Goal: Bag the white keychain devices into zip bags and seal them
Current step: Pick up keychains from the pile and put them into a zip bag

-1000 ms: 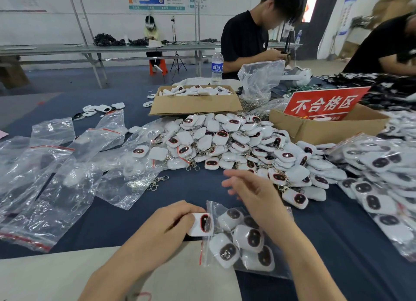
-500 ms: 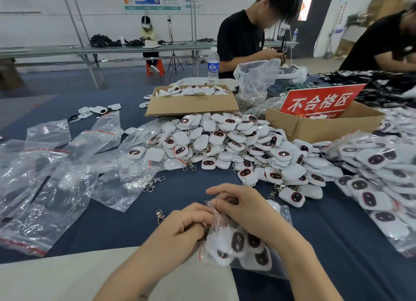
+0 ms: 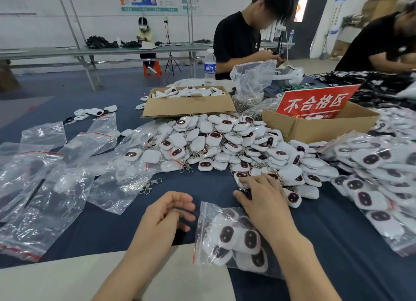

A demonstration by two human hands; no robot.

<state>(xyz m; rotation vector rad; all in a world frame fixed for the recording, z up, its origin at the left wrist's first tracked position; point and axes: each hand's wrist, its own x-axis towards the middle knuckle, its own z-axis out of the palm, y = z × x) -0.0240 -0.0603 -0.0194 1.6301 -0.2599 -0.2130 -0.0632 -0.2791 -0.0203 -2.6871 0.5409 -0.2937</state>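
Red "不合格区" sign [image 3: 315,102] behind white keychain devices [image 3: 225,143]

Right hand [image 3: 264,196] on device pile [image 3: 216,140], filled zip bag [image 3: 227,237] nearby

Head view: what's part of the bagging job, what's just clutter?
Job: part-filled zip bag, pile of keychain devices, empty zip bags, filled bags.
Lying about: water bottle, red sign, loose metal clips.
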